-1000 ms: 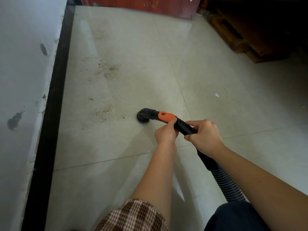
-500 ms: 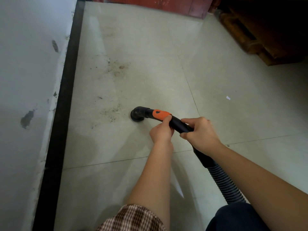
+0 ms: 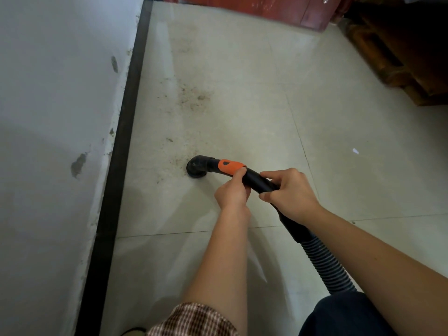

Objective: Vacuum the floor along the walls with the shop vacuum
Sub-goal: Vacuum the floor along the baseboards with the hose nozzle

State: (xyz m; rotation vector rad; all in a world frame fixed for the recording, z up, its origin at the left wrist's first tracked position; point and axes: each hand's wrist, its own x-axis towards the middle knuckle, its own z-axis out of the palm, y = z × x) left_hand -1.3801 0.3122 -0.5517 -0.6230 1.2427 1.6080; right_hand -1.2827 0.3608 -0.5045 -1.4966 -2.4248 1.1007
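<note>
A black vacuum wand [image 3: 254, 179] with an orange band [image 3: 229, 166] ends in a round black nozzle [image 3: 196, 167] that sits on the pale tiled floor [image 3: 242, 112]. My left hand [image 3: 231, 191] grips the wand just behind the orange band. My right hand [image 3: 289, 194] holds the wand a little further back, fingers curled round it. The ribbed grey hose [image 3: 327, 265] runs from the wand back toward my legs. Dirt specks [image 3: 191, 98] lie on the tile beyond and beside the nozzle, near the white wall [image 3: 55, 141] with its black baseboard [image 3: 121, 151].
A red wooden door or cabinet [image 3: 266, 8] closes off the far end. Dark wooden pallets [image 3: 400, 57] stand at the upper right. A small white scrap [image 3: 355, 151] lies on the tile to the right. The wall has chipped patches.
The nozzle has slid left across the tile toward the baseboard and the dirt specks, with both hands keeping their hold. The view has shifted left too.
</note>
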